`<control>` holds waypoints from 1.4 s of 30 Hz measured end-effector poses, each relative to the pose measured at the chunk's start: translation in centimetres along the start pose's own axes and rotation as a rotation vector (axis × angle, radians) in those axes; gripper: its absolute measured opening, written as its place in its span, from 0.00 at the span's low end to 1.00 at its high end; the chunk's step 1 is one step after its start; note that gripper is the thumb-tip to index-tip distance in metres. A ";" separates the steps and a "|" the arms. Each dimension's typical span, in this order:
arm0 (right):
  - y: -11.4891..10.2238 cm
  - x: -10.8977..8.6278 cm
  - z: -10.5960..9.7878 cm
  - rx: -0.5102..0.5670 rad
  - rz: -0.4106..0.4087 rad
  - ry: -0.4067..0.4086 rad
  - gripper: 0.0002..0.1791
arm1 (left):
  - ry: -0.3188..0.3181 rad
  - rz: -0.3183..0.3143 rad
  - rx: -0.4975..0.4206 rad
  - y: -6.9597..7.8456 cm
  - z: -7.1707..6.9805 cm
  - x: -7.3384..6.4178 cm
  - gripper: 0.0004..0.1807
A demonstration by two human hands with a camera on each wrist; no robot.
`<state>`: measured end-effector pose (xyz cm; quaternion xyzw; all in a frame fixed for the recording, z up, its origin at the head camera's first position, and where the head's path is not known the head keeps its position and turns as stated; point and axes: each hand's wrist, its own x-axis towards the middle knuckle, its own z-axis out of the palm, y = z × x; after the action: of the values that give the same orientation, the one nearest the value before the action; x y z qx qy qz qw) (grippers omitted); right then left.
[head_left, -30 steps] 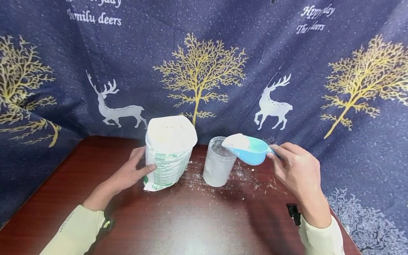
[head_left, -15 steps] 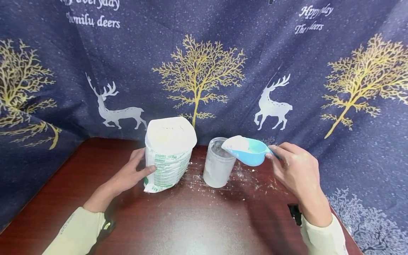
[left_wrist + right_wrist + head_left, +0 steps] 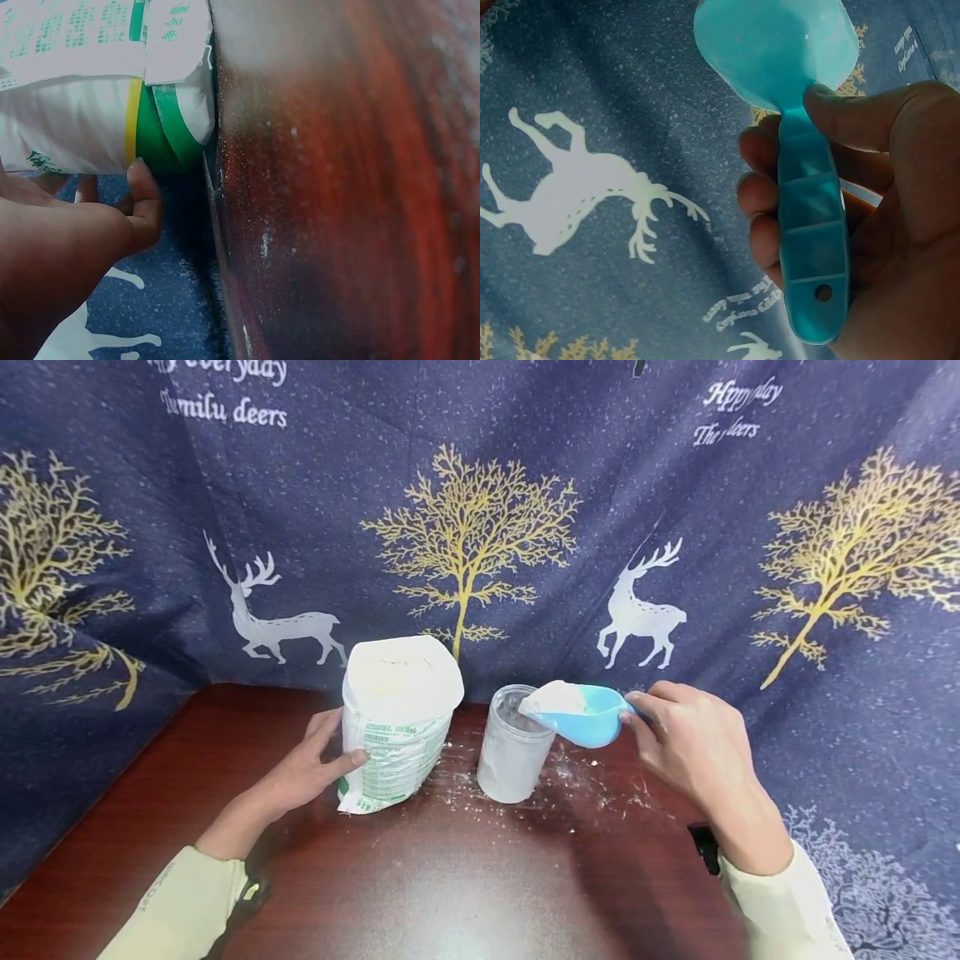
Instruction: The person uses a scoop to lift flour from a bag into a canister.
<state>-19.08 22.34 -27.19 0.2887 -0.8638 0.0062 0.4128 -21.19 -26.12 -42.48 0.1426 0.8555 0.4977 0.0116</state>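
In the head view my left hand (image 3: 303, 772) holds the side of an open white bag (image 3: 401, 756) with green print, thumb on its front and fingers at its far side. White powder fills the bag. My right hand (image 3: 693, 735) grips a blue scoop (image 3: 592, 727) by its handle, seen close in the right wrist view as a ribbed handle (image 3: 814, 217) between thumb and curled fingers. A heap of white powder (image 3: 557, 697) lies in the scoop. Its tip overlaps the mouth of a clear, powder-dusted plastic jar (image 3: 512, 764) standing upright.
The jar stands right of the bag on a dark red wooden table (image 3: 420, 893). Spilled powder (image 3: 468, 785) is scattered around the jar. Behind the table hangs a blue cloth (image 3: 525, 552) printed with deer and trees.
The scoop has shifted slightly left, its tip further over the jar, while my right wrist and sleeve moved outward. My left hand and the bag have stayed in place.
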 end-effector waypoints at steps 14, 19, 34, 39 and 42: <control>-0.5 2.3 -0.7 -0.041 -0.044 -0.098 0.07 | -0.012 0.001 0.000 0.1 -0.2 0.0 0.52; -0.8 2.9 -0.7 -0.047 -0.064 -0.122 0.04 | -0.007 0.004 0.015 0.2 -0.2 0.0 0.52; -1.8 4.9 -0.6 -0.097 -0.180 -0.145 0.15 | -0.006 0.019 0.011 -0.1 -0.1 0.0 0.50; -1.9 5.2 -0.7 -0.106 -0.193 -0.169 0.14 | -0.011 0.011 0.010 0.0 -0.1 0.0 0.51; -2.0 5.4 -0.7 -0.110 -0.200 -0.177 0.14 | -0.012 0.010 0.010 0.0 -0.2 -0.1 0.51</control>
<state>-20.20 18.15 -23.30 0.3499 -0.8628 -0.1077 0.3486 -21.16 -26.30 -42.37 0.1499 0.8570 0.4928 0.0135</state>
